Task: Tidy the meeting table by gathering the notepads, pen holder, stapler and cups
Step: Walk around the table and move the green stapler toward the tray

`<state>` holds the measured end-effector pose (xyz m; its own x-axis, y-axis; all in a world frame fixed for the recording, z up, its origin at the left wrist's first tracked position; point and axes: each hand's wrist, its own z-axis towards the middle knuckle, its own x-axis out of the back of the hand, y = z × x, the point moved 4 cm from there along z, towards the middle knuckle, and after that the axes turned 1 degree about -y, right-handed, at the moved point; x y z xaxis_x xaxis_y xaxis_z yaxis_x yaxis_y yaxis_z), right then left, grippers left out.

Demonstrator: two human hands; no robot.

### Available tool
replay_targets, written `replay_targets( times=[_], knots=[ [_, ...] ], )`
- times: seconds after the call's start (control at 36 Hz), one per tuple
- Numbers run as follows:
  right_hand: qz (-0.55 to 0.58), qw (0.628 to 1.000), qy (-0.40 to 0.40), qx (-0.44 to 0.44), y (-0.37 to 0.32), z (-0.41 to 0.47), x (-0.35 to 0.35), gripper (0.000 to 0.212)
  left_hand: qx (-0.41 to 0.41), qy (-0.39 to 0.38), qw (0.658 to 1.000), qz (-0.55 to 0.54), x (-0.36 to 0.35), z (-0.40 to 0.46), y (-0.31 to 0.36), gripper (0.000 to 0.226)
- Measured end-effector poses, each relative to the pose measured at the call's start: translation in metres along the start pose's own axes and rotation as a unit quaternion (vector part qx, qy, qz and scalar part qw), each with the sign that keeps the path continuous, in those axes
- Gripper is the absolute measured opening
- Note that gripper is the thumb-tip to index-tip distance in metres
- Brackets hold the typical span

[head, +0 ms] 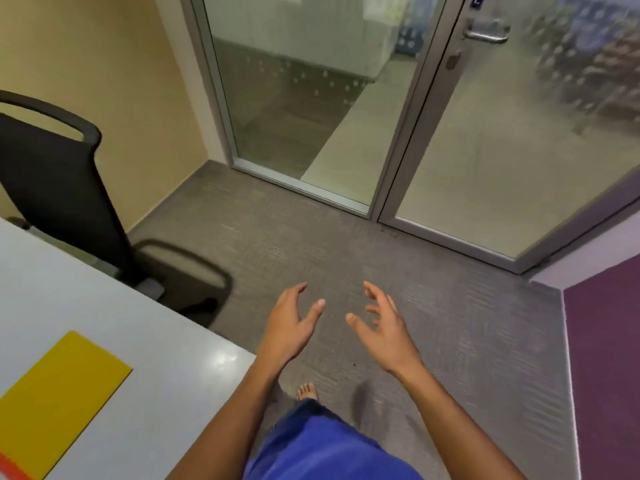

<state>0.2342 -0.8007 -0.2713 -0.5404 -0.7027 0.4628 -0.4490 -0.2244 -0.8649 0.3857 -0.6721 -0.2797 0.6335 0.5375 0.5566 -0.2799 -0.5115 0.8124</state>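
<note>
A yellow notepad [59,400] lies flat on the white meeting table [166,379] at the lower left, with a red-orange edge of another item [10,469] just at the frame's bottom left corner. My left hand [291,323] and my right hand [384,327] hover over the carpet to the right of the table corner, both empty with fingers spread and palms facing each other. No pen holder, stapler or cups are in view.
A black office chair [69,188] stands at the table's far side by the yellow wall. Glass doors [346,98] with a metal handle [485,34] are ahead. Grey carpet [346,244] lies between; a purple wall [606,358] is on the right. My bare foot [306,391] is below.
</note>
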Motion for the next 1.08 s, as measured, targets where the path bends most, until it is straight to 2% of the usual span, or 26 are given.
replay_targets(
  times=[0.33, 0.58, 0.81, 0.94, 1.08],
  knots=[
    [-0.008, 0.999, -0.05, 0.019, -0.044, 0.173, -0.016, 0.068, 0.053, 0.034, 0.998, -0.003, 0.051, 0.144, 0.001, 0.06],
    [-0.024, 0.989, -0.139, 0.044, -0.048, 0.29, -0.037, 0.067, 0.134, 0.089, 0.987, -0.011, 0.061, 0.21, -0.019, 0.064],
    [-0.059, 0.958, -0.253, 0.122, -0.091, 0.404, -0.052, 0.068, 0.21, 0.203, 0.955, -0.048, 0.078, 0.262, 0.003, 0.064],
    [-0.048, 0.932, -0.302, 0.194, -0.132, 0.469, -0.06, 0.067, 0.224, 0.254, 0.939, -0.054, 0.091, 0.298, 0.024, 0.063],
    [-0.048, 0.912, -0.344, 0.22, -0.159, 0.52, -0.076, 0.067, 0.24, 0.302, 0.92, -0.071, 0.105, 0.329, 0.034, 0.062]
  ],
)
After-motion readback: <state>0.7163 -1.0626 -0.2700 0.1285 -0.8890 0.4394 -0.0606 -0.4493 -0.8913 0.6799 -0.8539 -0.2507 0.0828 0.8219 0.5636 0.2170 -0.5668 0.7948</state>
